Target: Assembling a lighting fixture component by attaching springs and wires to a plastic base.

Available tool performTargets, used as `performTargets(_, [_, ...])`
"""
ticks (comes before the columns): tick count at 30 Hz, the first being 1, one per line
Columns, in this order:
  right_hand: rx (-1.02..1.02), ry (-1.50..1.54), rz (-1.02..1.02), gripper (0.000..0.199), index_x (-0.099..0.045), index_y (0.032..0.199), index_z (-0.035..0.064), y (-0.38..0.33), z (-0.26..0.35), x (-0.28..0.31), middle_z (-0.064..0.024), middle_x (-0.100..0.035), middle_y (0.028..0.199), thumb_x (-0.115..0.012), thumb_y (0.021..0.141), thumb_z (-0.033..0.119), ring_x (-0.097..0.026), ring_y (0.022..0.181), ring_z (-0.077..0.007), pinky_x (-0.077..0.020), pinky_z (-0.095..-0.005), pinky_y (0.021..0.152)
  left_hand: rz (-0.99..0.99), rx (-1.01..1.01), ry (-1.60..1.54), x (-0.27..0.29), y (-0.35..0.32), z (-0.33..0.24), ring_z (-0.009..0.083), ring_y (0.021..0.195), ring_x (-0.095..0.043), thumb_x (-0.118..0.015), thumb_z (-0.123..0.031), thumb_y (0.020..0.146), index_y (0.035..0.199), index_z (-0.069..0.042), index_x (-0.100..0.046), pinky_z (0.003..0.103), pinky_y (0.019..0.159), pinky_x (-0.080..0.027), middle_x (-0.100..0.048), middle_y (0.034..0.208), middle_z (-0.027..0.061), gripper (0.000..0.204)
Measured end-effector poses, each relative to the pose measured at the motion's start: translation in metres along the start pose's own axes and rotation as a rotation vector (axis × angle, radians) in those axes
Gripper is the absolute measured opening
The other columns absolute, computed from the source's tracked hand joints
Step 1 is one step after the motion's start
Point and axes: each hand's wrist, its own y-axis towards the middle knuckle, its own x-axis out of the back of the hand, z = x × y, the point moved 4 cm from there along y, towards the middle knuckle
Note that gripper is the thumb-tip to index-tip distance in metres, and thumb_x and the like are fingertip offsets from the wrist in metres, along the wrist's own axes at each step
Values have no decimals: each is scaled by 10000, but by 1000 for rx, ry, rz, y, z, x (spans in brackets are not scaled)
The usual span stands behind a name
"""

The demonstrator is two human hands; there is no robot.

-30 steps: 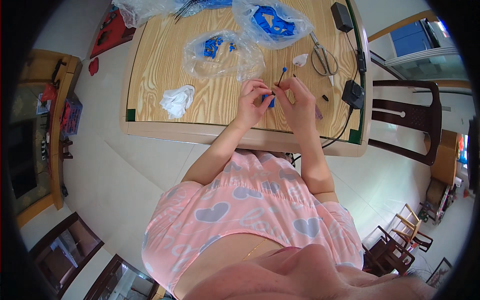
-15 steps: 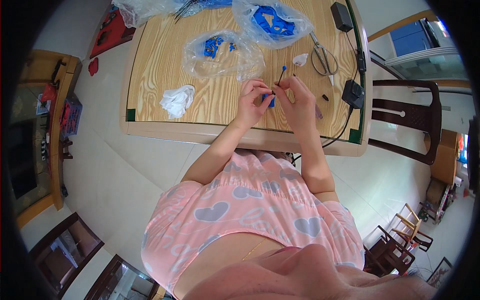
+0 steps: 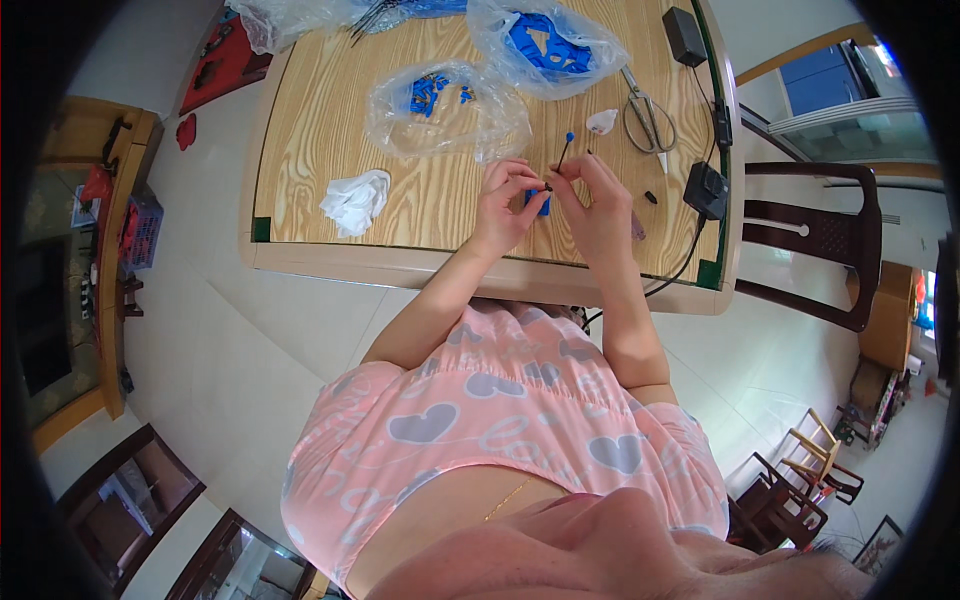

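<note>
Near the table's front edge, my left hand point(image 3: 503, 208) pinches a tiny black piece point(image 3: 548, 188) between thumb and fingers; its exact kind is too small to tell. Close beside it, my right hand point(image 3: 598, 205) is closed with thumb and forefinger on a thin black stick with a blue tip point(image 3: 569, 138), which points away from me. The fingertips of both hands are almost together. Under them lies a blue piece point(image 3: 543, 207), partly covered by my left fingers.
Ahead lie a clear bag of small blue and brass-coloured parts point(image 3: 425, 95) and a bag of larger blue parts point(image 3: 550, 45). Scissors point(image 3: 650, 120), a white scrap point(image 3: 601, 121) and a black adapter point(image 3: 706, 190) with its cable are at right. A crumpled white cloth point(image 3: 355, 203) is at left.
Hardly anything differs: both hands keep their pinch in the same place, and the whole view has shifted very slightly.
</note>
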Motion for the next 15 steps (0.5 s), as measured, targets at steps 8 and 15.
performTargets(8, [2,2,-7,120,-578,841,-14,-1,0,0,-102,-605,777,-687,794,0,-620,742,-219,-477,-304,681,-9,-2,-13,0,-1,1,292,1010,-549,-762,-5,680,826,-66,-662,386,848,-454,-604,930,71,187])
performTargets(15, [-3,11,-1,122,-576,847,-14,0,1,0,-103,-605,786,-685,796,3,-618,745,-218,-475,-302,683,1,-1,-6,-1,-1,2,294,1010,-549,-759,-7,683,828,-68,-660,394,860,-450,-603,924,71,186])
